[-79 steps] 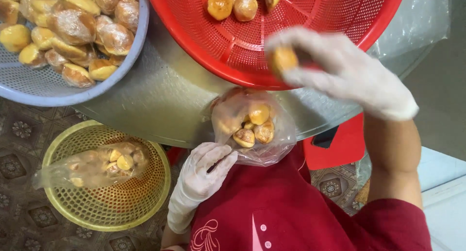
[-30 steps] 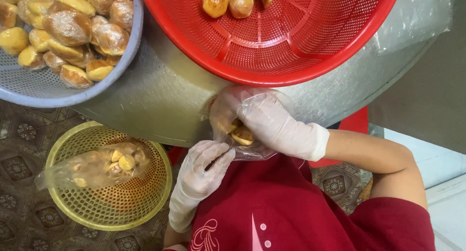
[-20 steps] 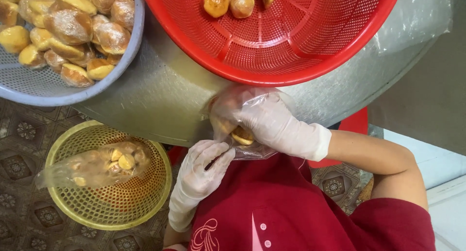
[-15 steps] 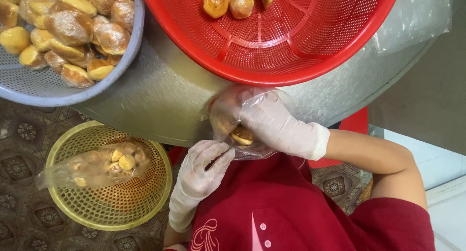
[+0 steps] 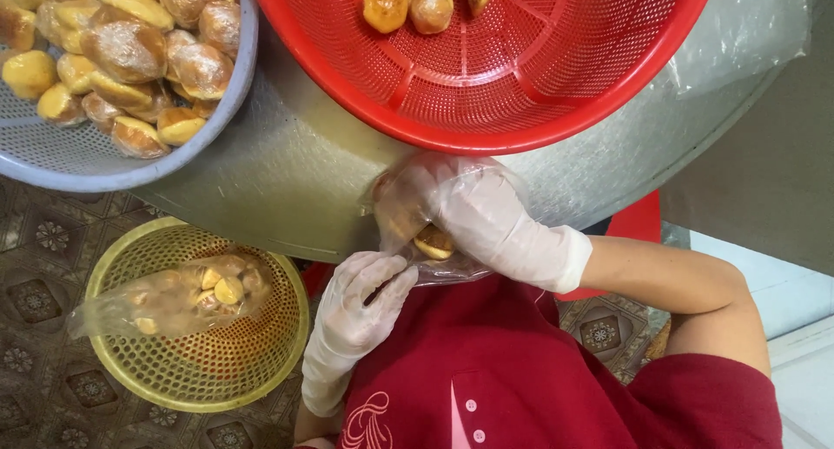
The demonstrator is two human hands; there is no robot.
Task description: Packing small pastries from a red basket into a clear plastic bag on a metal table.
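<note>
Nothing has moved; right hand (image 5: 486,219) stays in bag (image 5: 408,210) at metal table (image 5: 287,188).

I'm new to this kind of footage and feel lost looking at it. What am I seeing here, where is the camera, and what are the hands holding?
There is no machine here: a person in a red top works with two gloved hands. The single camera sits on their head and looks straight down, so the arms reach up into the picture from the bottom.

The left hand grips the edge of a clear plastic bag, and the right hand is pushed inside it, over a small golden pastry.

On the round metal table stand a red basket holding a few loose pastries and a blue-grey basket piled with them, some wrapped. Lower down, on the patterned floor, a yellow basket holds one filled bag.
</note>
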